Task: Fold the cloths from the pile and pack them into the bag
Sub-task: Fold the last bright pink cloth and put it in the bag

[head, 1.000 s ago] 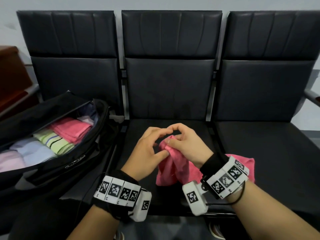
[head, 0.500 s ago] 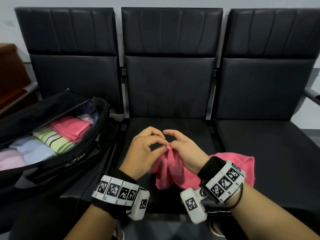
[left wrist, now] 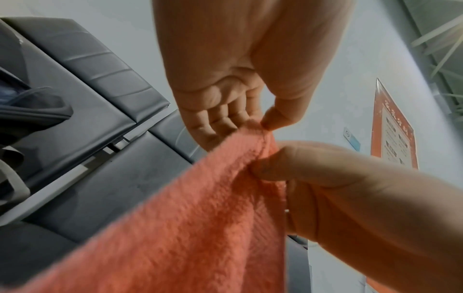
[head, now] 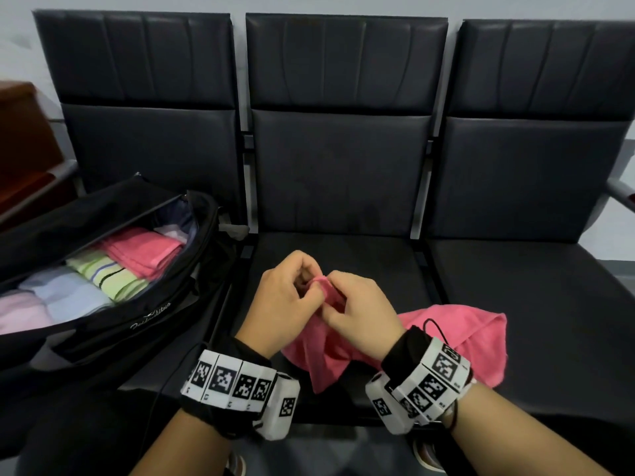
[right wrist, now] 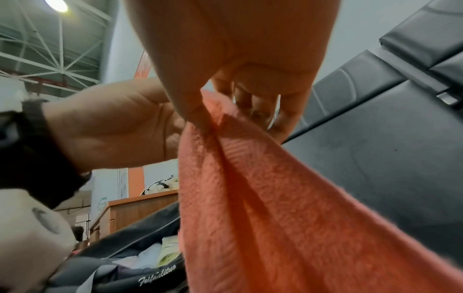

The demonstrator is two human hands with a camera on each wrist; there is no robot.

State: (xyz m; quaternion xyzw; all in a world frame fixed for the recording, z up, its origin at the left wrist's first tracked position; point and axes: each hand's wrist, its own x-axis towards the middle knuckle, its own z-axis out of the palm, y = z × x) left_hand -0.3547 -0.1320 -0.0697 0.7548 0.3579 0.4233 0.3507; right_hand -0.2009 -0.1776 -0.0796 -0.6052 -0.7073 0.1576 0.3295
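A pink cloth [head: 457,334] lies crumpled on the middle and right seats, with one corner lifted. My left hand [head: 292,297] and right hand [head: 357,307] meet above the middle seat and both pinch that raised corner. In the left wrist view the thumb and fingers of my left hand [left wrist: 255,123] pinch the top edge of the pink cloth [left wrist: 200,208]. In the right wrist view my right hand [right wrist: 200,111] pinches a fold of the pink cloth [right wrist: 250,198]. An open black bag [head: 144,314] sits on the left seat, holding several folded cloths.
Three black padded seats [head: 515,304] stand in a row against a pale wall. A brown wooden cabinet [head: 24,149] is at the far left. The black bag [right wrist: 140,277] shows at the bottom of the right wrist view.
Both hands have shifted their pinch along the pink cloth's top edge and sunk a little toward the seat. More of the cloth now spreads to the right.
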